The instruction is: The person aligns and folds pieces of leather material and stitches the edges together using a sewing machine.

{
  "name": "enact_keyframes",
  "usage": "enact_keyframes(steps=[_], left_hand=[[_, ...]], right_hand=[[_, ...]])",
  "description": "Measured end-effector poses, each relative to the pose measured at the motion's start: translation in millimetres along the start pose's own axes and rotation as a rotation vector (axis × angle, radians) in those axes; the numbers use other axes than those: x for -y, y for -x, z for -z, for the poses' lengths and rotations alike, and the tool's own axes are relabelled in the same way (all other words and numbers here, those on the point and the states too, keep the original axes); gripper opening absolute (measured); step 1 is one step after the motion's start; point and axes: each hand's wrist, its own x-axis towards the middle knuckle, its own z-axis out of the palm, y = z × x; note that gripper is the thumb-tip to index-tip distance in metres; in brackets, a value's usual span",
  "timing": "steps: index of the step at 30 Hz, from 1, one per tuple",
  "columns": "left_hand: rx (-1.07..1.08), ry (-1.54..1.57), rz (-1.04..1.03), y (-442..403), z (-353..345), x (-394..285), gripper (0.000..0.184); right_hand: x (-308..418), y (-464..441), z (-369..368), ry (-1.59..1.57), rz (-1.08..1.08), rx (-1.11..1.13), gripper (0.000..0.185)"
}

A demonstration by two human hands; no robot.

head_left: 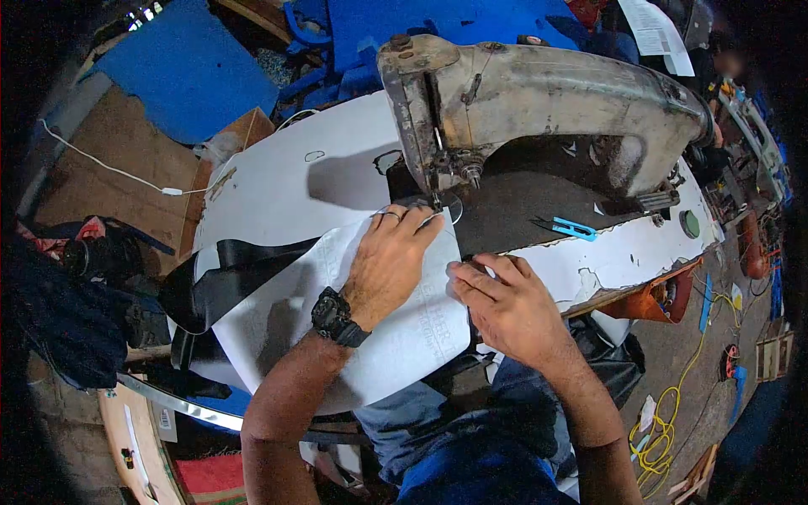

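An old, worn sewing machine [581, 93] stands on the white tabletop, its needle end above my fingers. A white sheet [396, 362] with faint grey lettering lies under both hands, its far corner at the presser foot [437, 198]. My left hand [391, 261], with a ring and a black watch, rests on the sheet, fingers stretched flat beside the needle. My right hand [509, 307] grips the sheet's right edge with bent fingers; its thumb is mostly hidden. Shiny black material [240, 273] curls out from the sheet's left side.
Blue-handled thread snips [574, 228] lie right of the needle. A white cable [172, 192] crosses the left side. An orange pouch [656, 299] hangs from the table's right edge. Yellow cord [661, 442] is coiled on the floor. Blue sheets [189, 71] lie behind the table.
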Motion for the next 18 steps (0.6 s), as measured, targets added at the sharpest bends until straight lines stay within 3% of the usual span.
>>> enact_keyframes(steps=[7, 10, 11, 13, 14, 15, 18], left_hand=[[-0.019, -0.013, -0.013, 0.2, -1.8, -0.4, 0.044], [-0.028, 0.009, -0.001, 0.4, -1.3, -0.6, 0.042], [-0.039, 0.028, 0.005, 1.0, -1.8, -1.0, 0.041], [-0.062, 0.057, 0.018, 2.4, -3.9, -0.5, 0.038], [-0.075, 0.067, 0.023, 3.1, -7.7, 0.9, 0.037], [-0.088, 0.076, 0.025, 2.8, -10.1, 1.9, 0.035], [-0.088, 0.076, 0.021, 1.8, -8.5, 0.5, 0.034]], right_hand=[[-3.0, 3.9, 8.4, -0.088, -0.001, -0.010, 0.028], [-41.7, 28.8, 45.2, -0.093, 0.012, -0.171, 0.027], [-47.9, 27.3, 78.4, -0.098, -0.112, -0.230, 0.024], [-109.9, 39.4, 127.9, -0.051, -0.238, -0.514, 0.018], [-176.1, 57.2, 164.7, 0.442, -0.276, -0.606, 0.020], [-202.0, 37.2, 195.5, 0.284, -0.244, -0.740, 0.026], [-331.5, -0.3, 272.5, 0.102, -0.480, -0.644, 0.042]])
